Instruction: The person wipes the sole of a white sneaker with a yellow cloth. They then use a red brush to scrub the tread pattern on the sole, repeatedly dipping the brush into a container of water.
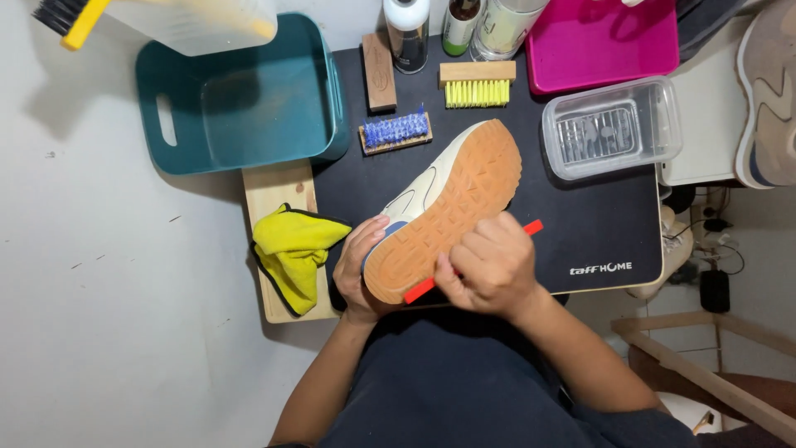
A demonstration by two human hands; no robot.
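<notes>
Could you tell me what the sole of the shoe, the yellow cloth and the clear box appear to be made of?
Sole: probably gum rubber, matte tan with a fine moulded tread.
Yellow cloth: looks like microfibre, soft, folded, with dark stitched edging.
Clear box: seemingly hard transparent plastic, glossy, with a ribbed insert showing through.
</notes>
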